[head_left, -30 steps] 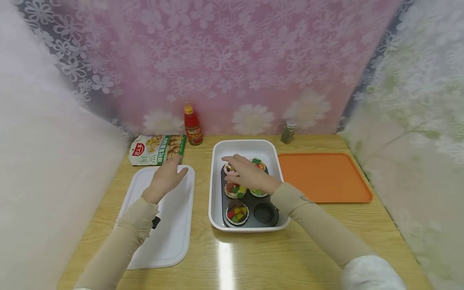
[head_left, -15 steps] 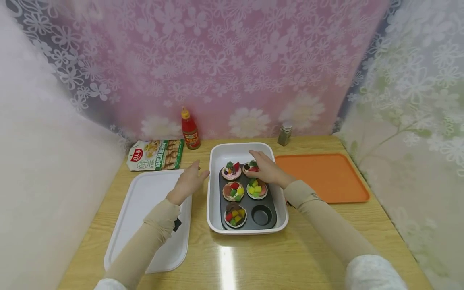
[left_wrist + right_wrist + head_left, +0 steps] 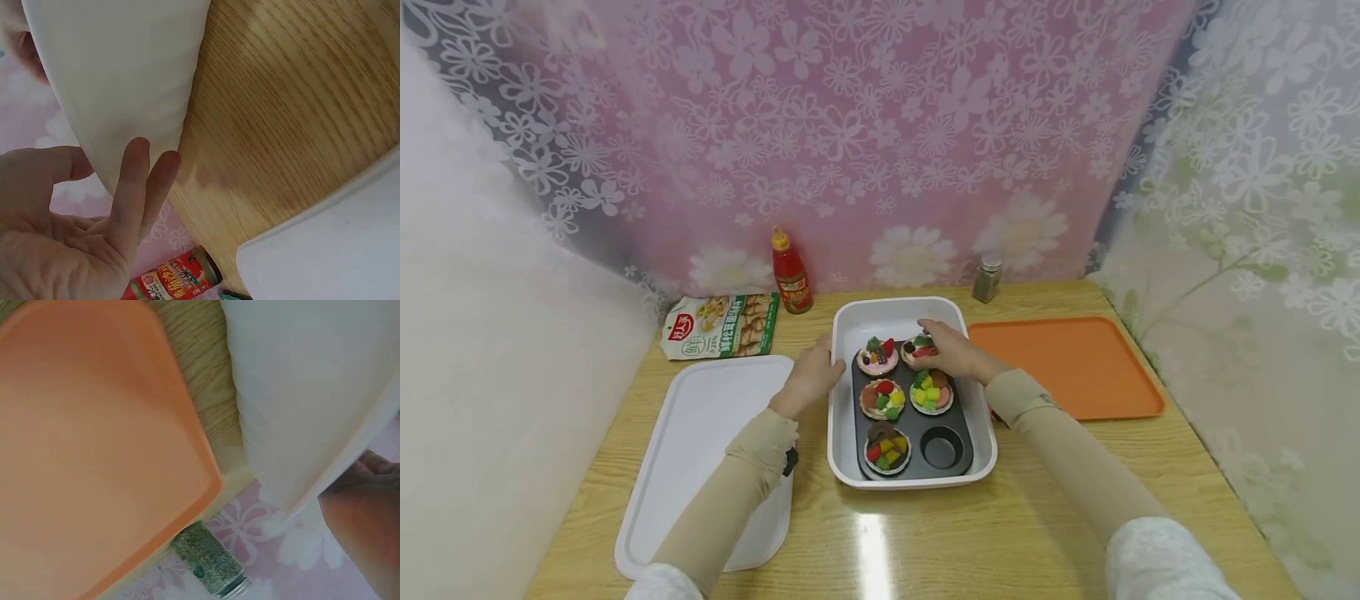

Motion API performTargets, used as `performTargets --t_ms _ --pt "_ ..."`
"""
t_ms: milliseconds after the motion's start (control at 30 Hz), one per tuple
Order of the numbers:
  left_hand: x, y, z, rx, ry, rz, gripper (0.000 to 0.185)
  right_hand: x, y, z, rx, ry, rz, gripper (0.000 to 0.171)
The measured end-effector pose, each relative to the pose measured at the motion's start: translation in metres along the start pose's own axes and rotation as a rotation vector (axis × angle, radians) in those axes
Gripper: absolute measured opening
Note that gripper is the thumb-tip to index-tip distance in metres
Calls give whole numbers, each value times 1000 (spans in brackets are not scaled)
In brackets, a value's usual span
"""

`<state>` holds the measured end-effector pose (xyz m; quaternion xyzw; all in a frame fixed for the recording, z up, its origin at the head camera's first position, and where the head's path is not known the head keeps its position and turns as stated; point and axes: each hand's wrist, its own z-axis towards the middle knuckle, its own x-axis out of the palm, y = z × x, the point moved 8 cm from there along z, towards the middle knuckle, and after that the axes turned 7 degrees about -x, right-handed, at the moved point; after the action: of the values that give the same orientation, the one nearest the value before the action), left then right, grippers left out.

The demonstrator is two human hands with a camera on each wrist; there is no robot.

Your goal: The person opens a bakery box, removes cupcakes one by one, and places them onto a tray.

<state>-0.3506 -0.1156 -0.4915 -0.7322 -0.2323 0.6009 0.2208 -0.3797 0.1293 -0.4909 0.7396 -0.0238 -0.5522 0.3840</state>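
A white rectangular bin [image 3: 987, 467] holds a dark muffin pan [image 3: 917, 467] with several fruit tarts in its cups. My right hand [image 3: 958, 352] reaches over the bin's right side, thumb and fingers round the far right tart [image 3: 916, 345], covering part of it. In the right wrist view the bin's wall [image 3: 300, 394] hides its fingertips. My left hand [image 3: 810, 379] is at the bin's left side. Its fingers [image 3: 129, 181] lie fairly straight along the outer wall, and the thumb is by the rim. The pan's near right cup [image 3: 942, 448] holds no tart.
Left of the bin lies a white tray [image 3: 700, 467], with a food packet [image 3: 721, 327] behind it. An orange tray [image 3: 1067, 367] lies at the right. A red sauce bottle [image 3: 792, 279] and a small spice jar [image 3: 987, 279] stand along the back edge.
My left hand has moved right, from over the white tray to the bin's left wall. My right hand has shifted from above the left tarts to the far right tart.
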Motion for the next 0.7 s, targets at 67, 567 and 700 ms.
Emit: performTargets --t_ms 67,567,700 --pt "1 1 1 -7 10 -16 60 1 -1 1 -8 6 -12 90" --pt "5 11 19 -58 161 -231 64 0 -1 6 -47 21 -104 81" --pt "3 10 21 -57 176 -250 64 0 -1 7 -55 27 -123 80"
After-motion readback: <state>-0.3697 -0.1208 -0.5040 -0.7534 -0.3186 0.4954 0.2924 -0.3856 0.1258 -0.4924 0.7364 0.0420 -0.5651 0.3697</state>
